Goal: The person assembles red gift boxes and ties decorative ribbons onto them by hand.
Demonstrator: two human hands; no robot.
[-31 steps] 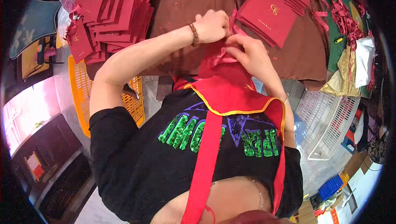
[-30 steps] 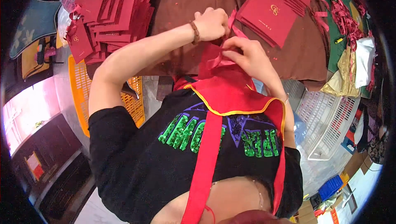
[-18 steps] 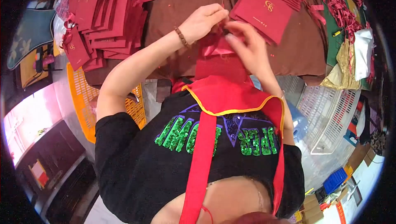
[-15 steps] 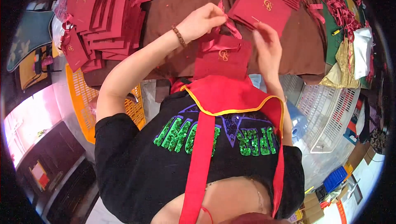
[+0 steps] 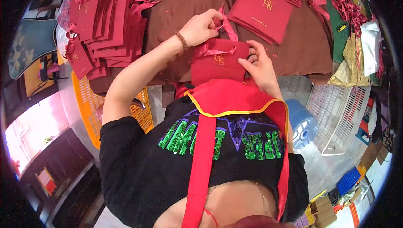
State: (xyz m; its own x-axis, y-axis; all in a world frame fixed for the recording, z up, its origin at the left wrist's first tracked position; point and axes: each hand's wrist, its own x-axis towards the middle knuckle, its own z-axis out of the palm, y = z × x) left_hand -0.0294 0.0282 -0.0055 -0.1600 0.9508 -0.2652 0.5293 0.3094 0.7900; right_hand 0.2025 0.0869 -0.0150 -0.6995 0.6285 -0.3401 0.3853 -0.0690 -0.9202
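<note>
A dark red paper gift bag (image 5: 228, 66) with a gold emblem lies at the near edge of the brown-covered table, against my apron. A pink-red ribbon (image 5: 228, 28) rises from its top, and a further length of ribbon crosses its front. My left hand (image 5: 201, 28), above the bag's top left, is closed with the ribbon pinched at its fingertips. At the bag's right edge is my right hand (image 5: 260, 66), its thumb in front and its curled fingers against the side, gripping it.
Finished-looking red bags with ribbons (image 5: 111, 22) are piled at the left. Flat red bags (image 5: 262, 11) lie stacked at the back right, with loose ribbons (image 5: 346, 5) beyond them. Below the table stand an orange crate (image 5: 86, 106), a white crate (image 5: 331, 118) and a blue bucket (image 5: 300, 123).
My right hand has come down from the flat stack to the bag's right edge and taken hold there. My left hand, still pinching the ribbon, has shifted slightly left and down.
</note>
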